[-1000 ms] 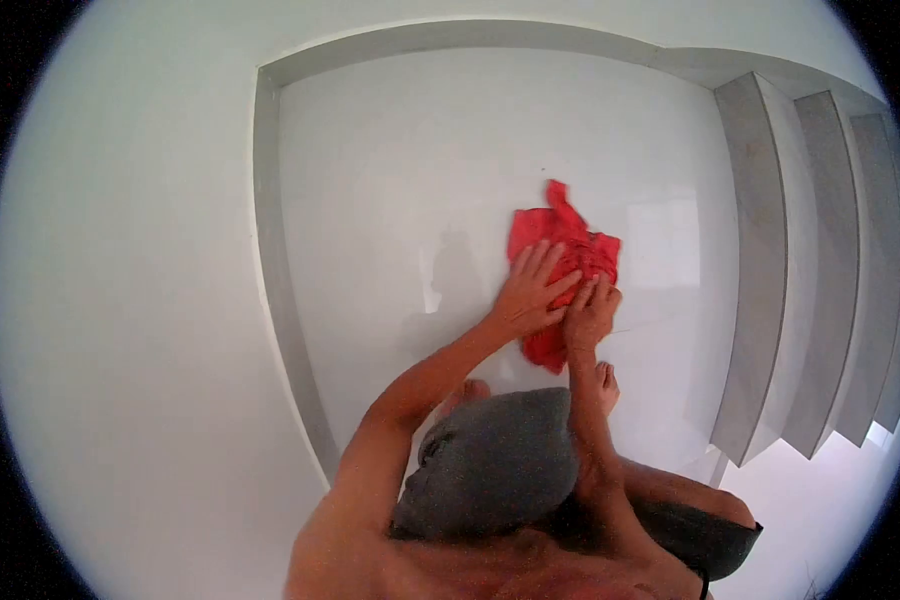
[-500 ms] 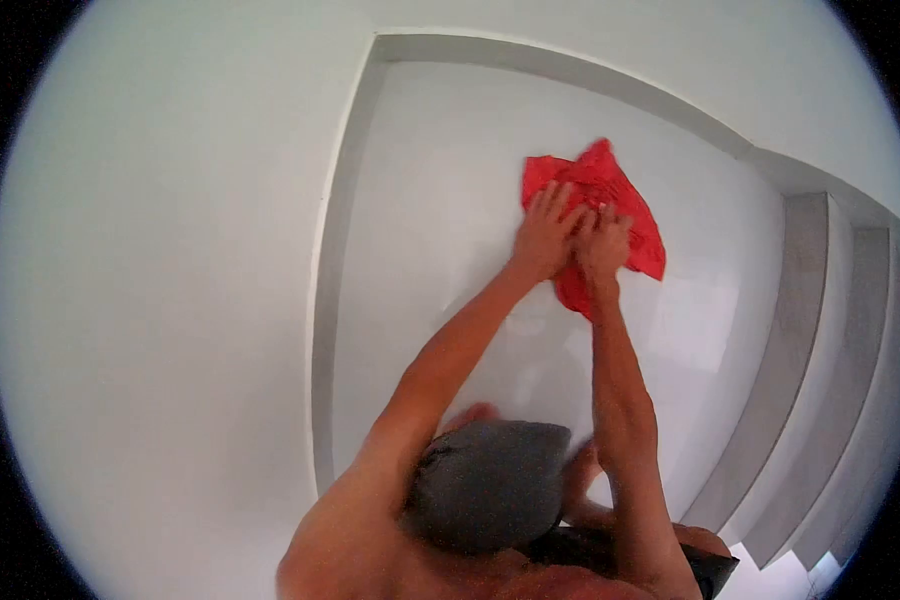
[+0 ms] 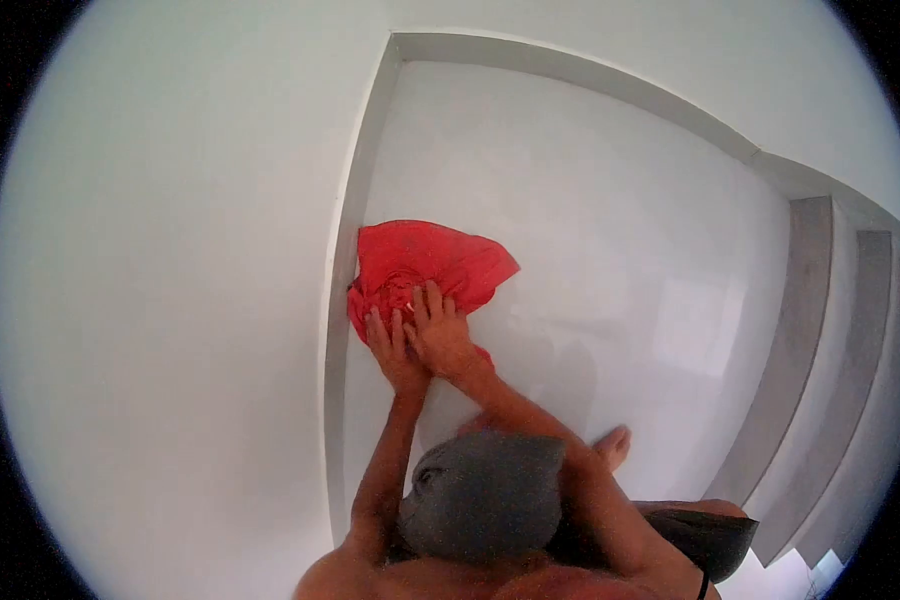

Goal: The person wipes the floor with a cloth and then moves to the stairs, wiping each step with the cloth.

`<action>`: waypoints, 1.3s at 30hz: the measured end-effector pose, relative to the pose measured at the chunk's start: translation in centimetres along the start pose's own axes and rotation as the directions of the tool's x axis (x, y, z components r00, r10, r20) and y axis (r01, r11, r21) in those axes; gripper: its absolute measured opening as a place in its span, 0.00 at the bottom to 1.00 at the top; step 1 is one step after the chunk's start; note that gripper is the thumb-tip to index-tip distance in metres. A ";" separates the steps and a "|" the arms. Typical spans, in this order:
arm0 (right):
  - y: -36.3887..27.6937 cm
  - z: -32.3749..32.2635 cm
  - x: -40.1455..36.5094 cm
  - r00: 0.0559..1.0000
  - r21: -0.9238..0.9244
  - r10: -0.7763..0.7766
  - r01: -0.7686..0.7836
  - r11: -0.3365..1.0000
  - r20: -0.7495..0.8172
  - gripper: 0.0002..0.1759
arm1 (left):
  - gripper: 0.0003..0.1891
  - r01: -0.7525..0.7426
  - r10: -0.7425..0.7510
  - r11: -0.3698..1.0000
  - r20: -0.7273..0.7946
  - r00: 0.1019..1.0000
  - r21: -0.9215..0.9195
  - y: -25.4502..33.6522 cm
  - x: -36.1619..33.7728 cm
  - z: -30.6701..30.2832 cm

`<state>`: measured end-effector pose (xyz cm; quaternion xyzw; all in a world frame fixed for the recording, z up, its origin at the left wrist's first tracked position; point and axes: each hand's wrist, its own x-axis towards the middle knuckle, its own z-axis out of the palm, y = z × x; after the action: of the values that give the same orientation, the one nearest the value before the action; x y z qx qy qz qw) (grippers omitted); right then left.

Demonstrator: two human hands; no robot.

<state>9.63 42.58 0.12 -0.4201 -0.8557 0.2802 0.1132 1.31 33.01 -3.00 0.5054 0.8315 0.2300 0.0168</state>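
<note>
A crumpled red cloth (image 3: 420,250) lies on the pale glossy floor (image 3: 610,240), its left edge touching the grey baseboard. My left hand (image 3: 398,362) rests on the near part of the cloth with fingers stretched out and apart. Right beside it, my right hand (image 3: 442,338) presses on the cloth, fingers extended forward over the folds. The two hands touch or overlap near the thumbs. Under the palms, part of the cloth is hidden.
The grey baseboard (image 3: 368,150) runs along the white wall (image 3: 170,260) on the left and across the far side. Steps (image 3: 808,290) rise at the right. A bare foot (image 3: 615,447) stands on the floor near me. A dark grey rounded shape (image 3: 485,495) blocks the lower middle.
Both hands have swept the red cloth left and nearer to me, from mid-floor to the left baseboard. The cloth has spread into a different shape, and a foot now shows at the right.
</note>
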 end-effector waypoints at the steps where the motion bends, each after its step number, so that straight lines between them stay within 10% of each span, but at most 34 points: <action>1: 1.2 -0.2 -0.3 0.999 -0.012 -0.041 0.041 0.999 0.008 0.37 | 0.32 -0.006 0.006 1.000 -0.031 1.000 -0.003 0.4 -0.2 1.4; 15: 12.1 -8.8 16.6 0.969 -0.106 0.043 -0.071 0.992 -0.244 0.36 | 0.30 -0.215 0.212 0.977 -0.143 0.967 -0.010 7.3 25.8 11.4; 17: 4.6 -9.3 16.1 0.975 -0.129 0.059 -0.088 0.988 -0.214 0.34 | 0.29 -0.233 0.218 0.970 -0.184 0.958 -0.063 3.4 26.9 5.9; 29: -0.7 -6.9 -10.5 0.906 -0.175 0.147 -0.232 0.957 -0.396 0.33 | 0.26 -0.459 0.441 0.827 -0.132 0.888 -0.323 8.2 6.0 -1.9; 33: -0.2 -10.0 -7.2 0.931 -0.254 0.088 -0.187 0.949 -0.355 0.35 | 0.24 -0.391 0.385 0.872 -0.082 0.919 -0.296 10.0 9.8 -3.7; 36: -5.4 -9.3 -9.2 0.922 -0.096 0.373 -0.382 0.919 -0.099 0.37 | 0.24 -0.392 0.405 0.878 -0.010 0.914 -0.273 6.8 6.7 -7.3; 39: -4.5 -10.2 -6.5 0.981 -0.151 0.154 -0.171 0.974 -0.119 0.39 | 0.29 -0.255 0.268 0.957 0.088 0.959 -0.139 7.3 8.1 -8.5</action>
<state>15.12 39.21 11.32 -0.5109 -0.8308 0.1960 0.1012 1.20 39.60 9.22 0.6203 0.7390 0.2554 0.0623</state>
